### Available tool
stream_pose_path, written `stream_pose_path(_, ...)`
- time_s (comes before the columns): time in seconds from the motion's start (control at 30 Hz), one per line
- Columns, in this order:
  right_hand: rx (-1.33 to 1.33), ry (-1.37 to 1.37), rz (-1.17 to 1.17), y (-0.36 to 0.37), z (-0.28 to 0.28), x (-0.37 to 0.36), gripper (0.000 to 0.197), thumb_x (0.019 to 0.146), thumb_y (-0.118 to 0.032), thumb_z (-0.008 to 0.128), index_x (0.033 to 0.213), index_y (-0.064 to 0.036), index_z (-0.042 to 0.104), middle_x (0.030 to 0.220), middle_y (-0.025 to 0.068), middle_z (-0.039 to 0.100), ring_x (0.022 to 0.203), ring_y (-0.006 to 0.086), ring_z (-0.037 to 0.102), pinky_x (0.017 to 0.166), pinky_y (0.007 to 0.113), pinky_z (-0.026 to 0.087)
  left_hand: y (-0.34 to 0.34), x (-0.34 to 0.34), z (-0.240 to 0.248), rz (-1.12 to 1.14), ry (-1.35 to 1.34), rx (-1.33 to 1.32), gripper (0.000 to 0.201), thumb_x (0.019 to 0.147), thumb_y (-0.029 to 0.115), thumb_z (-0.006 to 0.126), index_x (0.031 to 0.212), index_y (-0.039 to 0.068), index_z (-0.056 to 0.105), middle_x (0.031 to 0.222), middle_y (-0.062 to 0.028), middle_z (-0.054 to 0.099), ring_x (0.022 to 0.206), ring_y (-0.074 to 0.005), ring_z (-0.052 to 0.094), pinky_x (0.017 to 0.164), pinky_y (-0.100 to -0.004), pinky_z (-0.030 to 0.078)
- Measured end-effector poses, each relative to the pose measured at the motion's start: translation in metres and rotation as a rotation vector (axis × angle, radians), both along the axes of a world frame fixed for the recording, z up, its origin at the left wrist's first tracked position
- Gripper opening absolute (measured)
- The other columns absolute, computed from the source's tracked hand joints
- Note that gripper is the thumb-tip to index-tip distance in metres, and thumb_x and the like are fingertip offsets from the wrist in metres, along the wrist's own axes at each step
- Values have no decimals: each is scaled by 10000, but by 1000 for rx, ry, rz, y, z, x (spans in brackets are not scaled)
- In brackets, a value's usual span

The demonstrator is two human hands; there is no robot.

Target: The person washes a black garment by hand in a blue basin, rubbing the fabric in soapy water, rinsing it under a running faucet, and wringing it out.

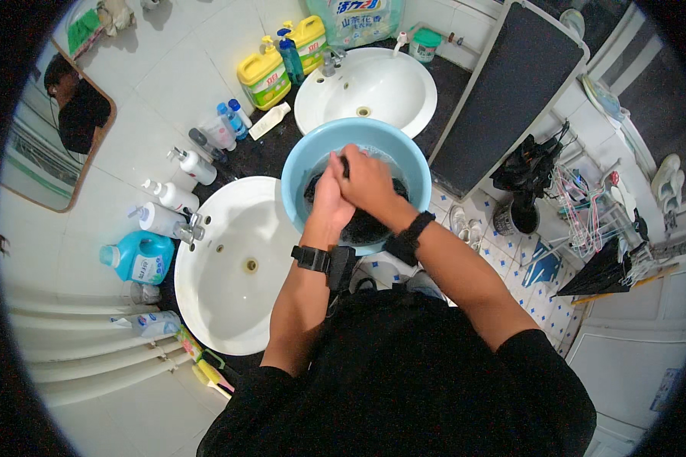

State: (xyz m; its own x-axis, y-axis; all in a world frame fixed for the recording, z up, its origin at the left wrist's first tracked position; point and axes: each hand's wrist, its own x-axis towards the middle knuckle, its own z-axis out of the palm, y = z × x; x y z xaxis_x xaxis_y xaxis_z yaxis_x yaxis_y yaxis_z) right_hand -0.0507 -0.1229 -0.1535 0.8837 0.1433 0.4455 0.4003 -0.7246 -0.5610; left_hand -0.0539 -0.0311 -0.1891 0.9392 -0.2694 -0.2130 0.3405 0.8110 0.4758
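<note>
A light blue plastic basin [417, 152] stands in front of me, with water and dark wet cloth [364, 230] in it. Over the basin my two hands press together, a bit of the black cloth showing between them. My right hand [370, 181] is closed, its fingers curled around the cloth. Against it lies my left hand [330, 199], closed on the same cloth, its fingers partly covered by the right. Most of what they grip is hidden. A black strap device is on each wrist.
Two white washbasins, one left [213, 305] and one far [411, 76], sit in a dark counter. Pump bottles [197, 166], a blue detergent jug [146, 257] and yellow jugs [265, 80] line the wall. A dark panel [503, 84] rises at right, near hangers [579, 209] and a bin [517, 221].
</note>
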Motion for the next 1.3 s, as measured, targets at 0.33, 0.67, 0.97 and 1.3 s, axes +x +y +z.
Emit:
stream_pose_path(0.33, -97, 154, -87, -33, -4, 28, 362, 829, -146, 534, 1184, -85, 507, 798, 216, 626, 713, 400, 600, 651, 501, 473, -8, -16, 26, -71, 70, 0, 411, 958, 346, 419, 1260, 70, 460, 1309, -57, 476, 1222, -201, 420, 1062, -383, 262)
stream_pose_path(0.67, -94, 89, -209, -50, -13, 48, 339, 857, -185, 518, 1173, -60, 523, 814, 219, 631, 772, 406, 600, 714, 476, 471, 11, -20, 31, -135, -15, -94, 455, 974, 395, 337, 1208, 35, 487, 1236, -91, 538, 1156, -238, 488, 1021, -395, 333)
stream_pose_path(0.97, 642, 592, 250, -14, 10, 13, 577, 909, -375, 483, 1322, 18, 392, 1135, 196, 576, 1154, 288, 498, 978, 381, 352, 15, -4, 19, 50, -14, 199, 301, 894, 296, 555, 1123, 100, 562, 1065, -49, 602, 1031, -221, 553, 939, -402, 404)
stream_pose_path(1.3, 798, 860, 525, -35, -16, 10, 655, 729, -145, 687, 1271, -6, 346, 1008, 150, 560, 927, 218, 557, 828, 320, 431, 7, 7, 42, 7, -162, 238, 260, 863, 141, 512, 1089, 14, 532, 994, -102, 611, 928, -223, 596, 807, -365, 509)
